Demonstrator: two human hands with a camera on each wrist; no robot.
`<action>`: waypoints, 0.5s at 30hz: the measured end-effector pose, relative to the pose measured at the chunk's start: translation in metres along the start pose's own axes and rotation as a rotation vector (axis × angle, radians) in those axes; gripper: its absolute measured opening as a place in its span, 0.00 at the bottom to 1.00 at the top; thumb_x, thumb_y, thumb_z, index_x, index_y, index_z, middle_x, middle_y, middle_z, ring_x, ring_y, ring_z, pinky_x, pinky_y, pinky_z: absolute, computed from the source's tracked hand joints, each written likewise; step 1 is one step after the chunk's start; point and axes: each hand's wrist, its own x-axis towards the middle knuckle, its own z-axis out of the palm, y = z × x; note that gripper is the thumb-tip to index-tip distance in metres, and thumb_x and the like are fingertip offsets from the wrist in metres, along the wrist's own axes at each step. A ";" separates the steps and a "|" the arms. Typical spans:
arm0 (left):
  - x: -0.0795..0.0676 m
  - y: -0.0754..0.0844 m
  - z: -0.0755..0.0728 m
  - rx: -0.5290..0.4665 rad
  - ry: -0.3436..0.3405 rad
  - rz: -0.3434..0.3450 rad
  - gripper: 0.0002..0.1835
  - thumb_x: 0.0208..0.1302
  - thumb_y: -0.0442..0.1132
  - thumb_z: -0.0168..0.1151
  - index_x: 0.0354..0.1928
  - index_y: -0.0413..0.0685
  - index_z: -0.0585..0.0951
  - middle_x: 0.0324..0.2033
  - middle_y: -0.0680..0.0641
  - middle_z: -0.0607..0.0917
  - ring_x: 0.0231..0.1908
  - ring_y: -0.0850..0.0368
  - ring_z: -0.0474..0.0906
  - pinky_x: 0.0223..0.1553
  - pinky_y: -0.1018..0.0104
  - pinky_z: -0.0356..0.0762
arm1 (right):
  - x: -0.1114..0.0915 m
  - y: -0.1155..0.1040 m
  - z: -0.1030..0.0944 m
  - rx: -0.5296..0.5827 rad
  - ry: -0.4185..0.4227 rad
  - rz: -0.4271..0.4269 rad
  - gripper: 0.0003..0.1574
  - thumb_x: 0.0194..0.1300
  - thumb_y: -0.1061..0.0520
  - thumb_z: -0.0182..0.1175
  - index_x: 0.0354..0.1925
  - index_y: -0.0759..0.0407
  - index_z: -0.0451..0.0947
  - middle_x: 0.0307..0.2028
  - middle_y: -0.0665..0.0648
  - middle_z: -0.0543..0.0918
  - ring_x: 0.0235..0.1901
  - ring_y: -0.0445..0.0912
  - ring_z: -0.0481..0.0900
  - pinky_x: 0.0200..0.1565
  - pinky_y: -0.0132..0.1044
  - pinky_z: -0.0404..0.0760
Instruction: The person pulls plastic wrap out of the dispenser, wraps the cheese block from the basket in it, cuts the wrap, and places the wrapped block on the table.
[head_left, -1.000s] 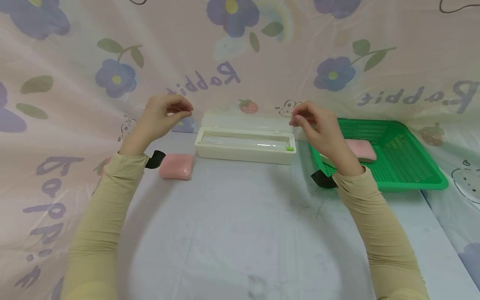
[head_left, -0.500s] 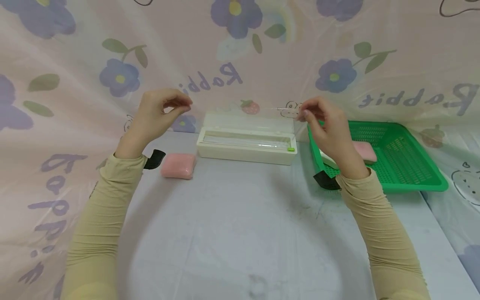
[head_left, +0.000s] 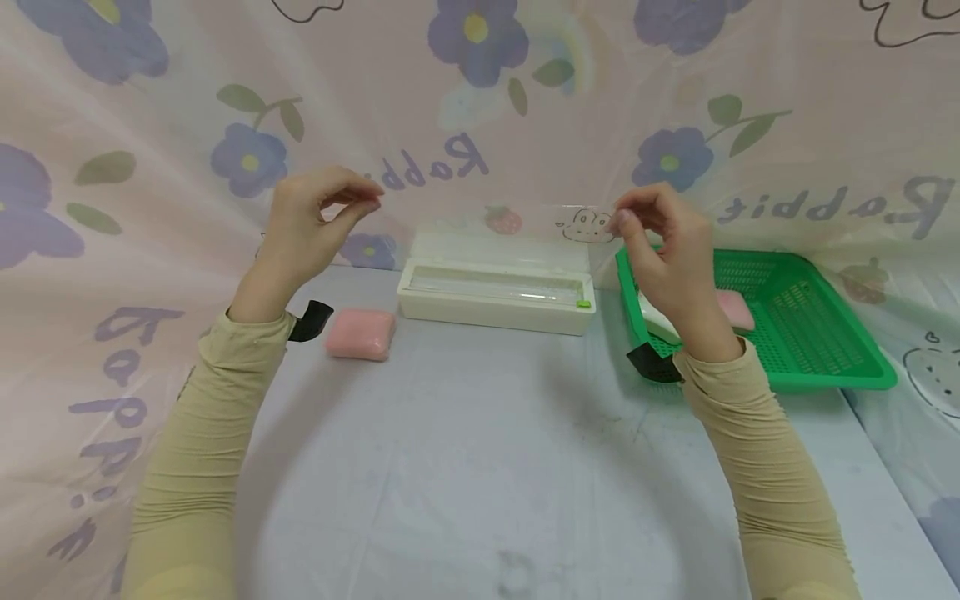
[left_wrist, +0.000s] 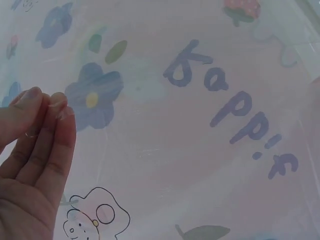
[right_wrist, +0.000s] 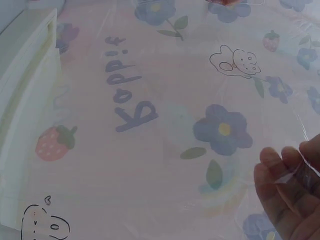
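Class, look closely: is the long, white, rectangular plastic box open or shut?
Open: in the head view, the white box has its pale, flat lid raised behind it, not lowered over it.

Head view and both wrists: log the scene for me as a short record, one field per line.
Left grip: pinching clear film, above the table
Right grip: pinching the film's other side
White box: on the table, lid raised
Pink block: on the table, left of the box
Green basket: right of the box, holding another pink block and a pale item, both partly hidden
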 end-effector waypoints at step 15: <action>-0.006 0.008 -0.015 -0.130 -0.063 -0.033 0.08 0.54 0.19 0.65 0.37 0.31 0.83 0.35 0.41 0.85 0.37 0.59 0.80 0.43 0.73 0.79 | 0.001 -0.016 0.002 0.127 0.040 -0.044 0.09 0.63 0.68 0.55 0.34 0.78 0.75 0.26 0.61 0.80 0.26 0.43 0.79 0.36 0.30 0.81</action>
